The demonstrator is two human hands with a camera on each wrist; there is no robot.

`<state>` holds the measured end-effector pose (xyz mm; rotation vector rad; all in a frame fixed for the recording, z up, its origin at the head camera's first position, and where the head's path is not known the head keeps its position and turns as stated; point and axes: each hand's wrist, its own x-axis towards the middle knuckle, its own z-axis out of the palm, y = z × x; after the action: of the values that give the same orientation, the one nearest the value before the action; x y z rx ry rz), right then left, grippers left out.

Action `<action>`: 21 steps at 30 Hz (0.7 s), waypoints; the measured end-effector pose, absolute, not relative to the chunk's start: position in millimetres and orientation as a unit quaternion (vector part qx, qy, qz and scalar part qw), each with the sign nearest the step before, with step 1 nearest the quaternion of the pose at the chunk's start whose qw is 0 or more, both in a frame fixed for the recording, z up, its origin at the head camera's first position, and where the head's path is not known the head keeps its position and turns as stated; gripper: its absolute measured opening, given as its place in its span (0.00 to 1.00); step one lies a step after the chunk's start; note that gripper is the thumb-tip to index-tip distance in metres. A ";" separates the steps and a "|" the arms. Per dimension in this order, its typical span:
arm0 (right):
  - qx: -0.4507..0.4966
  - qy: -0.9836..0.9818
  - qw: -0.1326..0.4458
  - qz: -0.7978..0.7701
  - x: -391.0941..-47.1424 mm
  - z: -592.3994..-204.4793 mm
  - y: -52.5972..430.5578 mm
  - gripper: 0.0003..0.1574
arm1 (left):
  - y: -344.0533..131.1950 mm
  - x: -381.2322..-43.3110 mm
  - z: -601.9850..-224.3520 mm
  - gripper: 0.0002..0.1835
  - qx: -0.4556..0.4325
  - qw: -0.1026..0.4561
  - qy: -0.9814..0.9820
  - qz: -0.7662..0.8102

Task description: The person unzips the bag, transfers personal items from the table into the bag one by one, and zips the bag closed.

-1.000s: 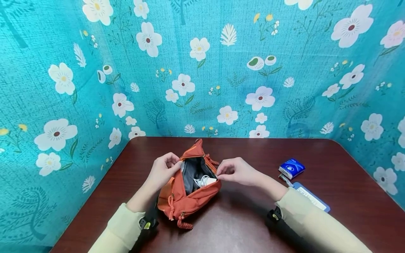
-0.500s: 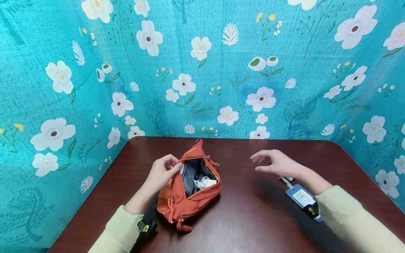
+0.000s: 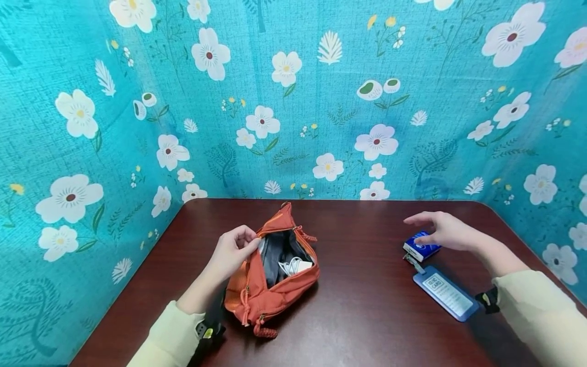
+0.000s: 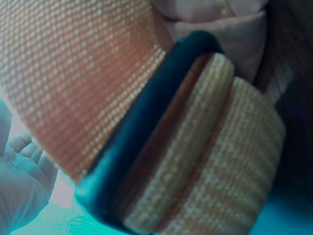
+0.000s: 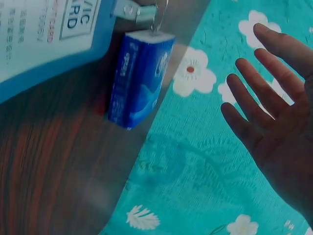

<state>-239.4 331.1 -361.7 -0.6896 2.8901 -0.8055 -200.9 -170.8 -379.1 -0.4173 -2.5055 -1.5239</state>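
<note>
An orange-red bag lies unzipped on the table, its dark grey lining showing. Inside it is a white charger with a coiled white cable. My left hand pinches the left edge of the bag's opening. In the left wrist view, the bag's webbing strap and black buckle cover most of my left hand. With fingers spread, my right hand hovers over a small blue packet, probably tissues. The right wrist view has the packet apart from my right hand.
A blue card holder with a metal clip lies in front of the packet, below my right forearm. Teal floral cloth hangs behind the dark red-brown table and along both its sides.
My right hand has let go of the bag's right edge and moved right, over to the blue packet. My left hand still holds the bag's left edge.
</note>
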 end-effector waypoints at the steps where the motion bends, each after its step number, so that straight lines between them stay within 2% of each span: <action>1: -0.217 0.939 0.031 -0.265 -239.8 -362.3 333.8 0.35 | -170.7 -200.4 -379.0 0.03 -0.141 0.090 -0.843 -0.511; 7: -0.208 0.940 0.035 -0.269 -242.1 -370.9 343.1 0.37 | -170.3 -199.2 -379.6 0.03 -0.143 0.087 -0.840 -0.516; 21: -0.212 0.935 0.100 -0.265 -249.9 -405.0 358.8 0.40 | -170.2 -199.5 -379.7 0.03 -0.150 0.080 -0.836 -0.522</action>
<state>-249.9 358.8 -405.0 -0.6276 2.7647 -0.7833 -199.5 -170.2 -379.7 -0.4493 -2.4988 -1.5620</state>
